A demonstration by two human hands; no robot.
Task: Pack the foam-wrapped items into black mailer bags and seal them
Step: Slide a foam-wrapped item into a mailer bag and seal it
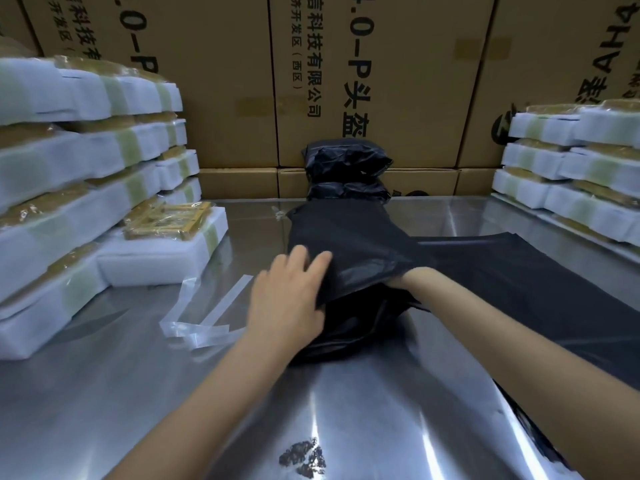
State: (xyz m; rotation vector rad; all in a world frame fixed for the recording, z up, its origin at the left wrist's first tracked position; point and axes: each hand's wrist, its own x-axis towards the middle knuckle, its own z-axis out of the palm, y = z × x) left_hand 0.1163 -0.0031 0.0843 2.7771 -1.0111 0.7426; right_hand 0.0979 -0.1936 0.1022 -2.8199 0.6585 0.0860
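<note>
A black mailer bag (346, 237) lies lengthwise on the steel table (121, 382), its open mouth facing me. My left hand (287, 292) holds the upper lip of the mouth, with the fingers on top and the thumb at the edge. My right hand (415, 280) is pushed inside the bag up to the wrist, so its fingers are hidden. The bag bulges around it; whatever is inside cannot be seen. One foam-wrapped item (162, 251) with a wooden piece under clear film lies alone to the left.
Tall stacks of foam-wrapped items stand at the left (69, 161) and right (571, 168). Two sealed black packages (346, 168) sit at the back against cardboard boxes (225, 98). Flat black bags (519, 278) spread to the right. Peeled clear strips (207, 313) lie left of my hand.
</note>
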